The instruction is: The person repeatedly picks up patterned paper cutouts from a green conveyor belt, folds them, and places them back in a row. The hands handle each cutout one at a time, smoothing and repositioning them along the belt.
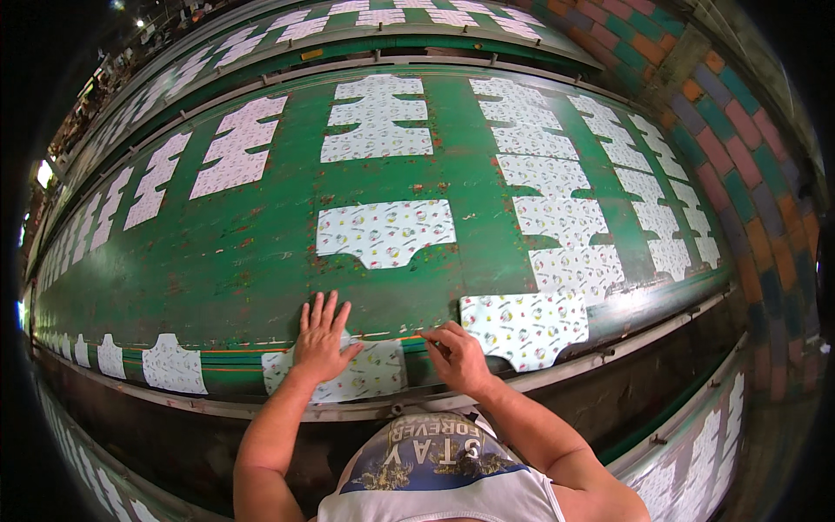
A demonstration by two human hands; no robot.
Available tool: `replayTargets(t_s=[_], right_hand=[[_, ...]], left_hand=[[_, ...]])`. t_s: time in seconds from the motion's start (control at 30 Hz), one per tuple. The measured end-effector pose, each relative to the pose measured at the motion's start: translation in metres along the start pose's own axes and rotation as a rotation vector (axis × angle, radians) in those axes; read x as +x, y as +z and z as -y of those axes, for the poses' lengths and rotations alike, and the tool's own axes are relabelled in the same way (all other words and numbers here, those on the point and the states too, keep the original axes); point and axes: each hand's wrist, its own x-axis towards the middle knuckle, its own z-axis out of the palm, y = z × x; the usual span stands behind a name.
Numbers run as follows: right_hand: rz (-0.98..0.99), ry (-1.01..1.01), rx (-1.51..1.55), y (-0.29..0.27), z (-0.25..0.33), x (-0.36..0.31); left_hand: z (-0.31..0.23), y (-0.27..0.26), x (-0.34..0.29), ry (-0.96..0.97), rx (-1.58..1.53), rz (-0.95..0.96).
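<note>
A white cloth piece (376, 365) with a small coloured print lies at the near edge of the long green table. My left hand (320, 344) rests flat on its left part, fingers spread and reaching past its upper edge onto the green surface. Just right of this piece is my right hand (459, 355), its fingers curled together low over the table. Whatever they may hold is too small to make out. Beside that hand, a second printed cloth piece (526, 326) lies by the rounded near edge. Farther up, a single printed cloth piece (385, 230) lies flat.
Rows of similar cut pieces (378, 117) cover the green table (261, 252), with another column (557, 204) at right. A metal rail (217, 406) runs along the near edge. Another table (400, 42) stands beyond. A coloured brick-patterned surface (735, 143) borders the right.
</note>
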Motion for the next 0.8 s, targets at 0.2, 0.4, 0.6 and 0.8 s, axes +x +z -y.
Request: replayTargets(t_s=[0.2, 0.4, 0.6, 0.8], right_hand=[[0.101, -0.033, -0.217, -0.095, -0.064, 0.076], [0.247, 0.002, -0.391, -0.135, -0.116, 0.148], [0.257, -0.128, -0.533, -0.118, -0.157, 0.229], [0.154, -0.073, -0.431, -0.071, -0.203, 0.311]], left_hand=[[-0.009, -0.001, 0.009, -0.067, 0.041, 0.039], [-0.042, 0.013, 0.076, -0.204, -0.096, -0.214], [-0.086, 0.022, 0.157, -0.141, -0.032, -0.261], [-0.087, 0.02, 0.16, -0.076, -0.054, -0.275]])
